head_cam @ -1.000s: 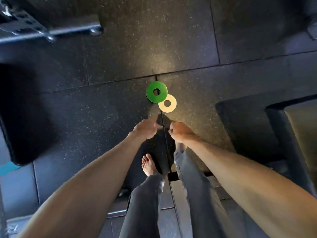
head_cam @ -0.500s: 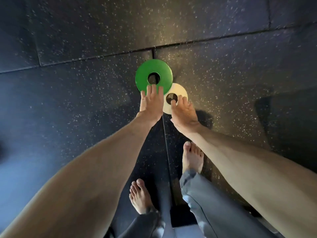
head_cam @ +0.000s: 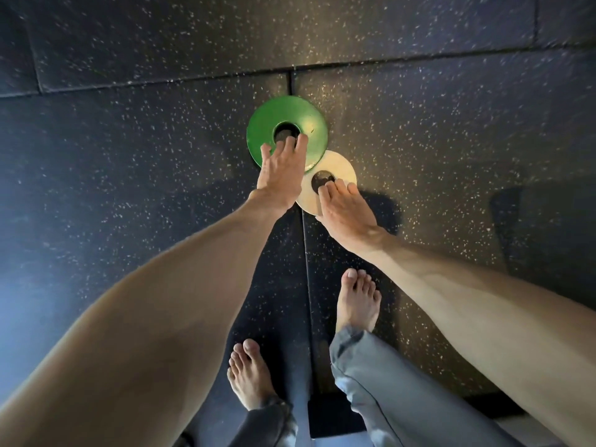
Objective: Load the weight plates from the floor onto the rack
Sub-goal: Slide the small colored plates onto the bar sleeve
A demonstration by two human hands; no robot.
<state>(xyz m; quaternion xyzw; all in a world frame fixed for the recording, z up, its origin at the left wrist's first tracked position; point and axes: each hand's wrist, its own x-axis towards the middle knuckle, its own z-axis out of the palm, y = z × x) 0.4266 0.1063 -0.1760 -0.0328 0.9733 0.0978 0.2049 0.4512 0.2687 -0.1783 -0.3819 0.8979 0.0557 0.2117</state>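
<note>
**A:** Both plates are flat on the floor [head_cam: 129,162]. The green plate [head_cam: 267,124] is farther out and the white plate [head_cam: 343,167] sits just beside it on the near right, rims touching. Can you read a brand or a weight?

**B:** Nothing. The faces are too blurred and glare-struck to read (a yellowish sheen sits right where the two rims meet). I can't tell whether one rim overlaps the other.

**A:** And the hands?

**B:** The left hand [head_cam: 280,175] lies on the green plate with straight fingers [head_cam: 302,141] spread a little, the tips at the edge of the centre hole. The right hand [head_cam: 346,217] rests on the white plate the same way, fingertips [head_cam: 338,185] at its hole. Neither thumb is visible.

**A:** What's the surface?

**B:** Dark rubber tiles with pale flecks. A seam [head_cam: 304,253] runs toward us between the two bare feet, the left foot [head_cam: 250,379] nearer and the right foot [head_cam: 358,301] forward. A warm pool of light falls round the plates and the edges go dim. The grey trouser legs [head_cam: 387,385] are cut off at the bottom.
</note>
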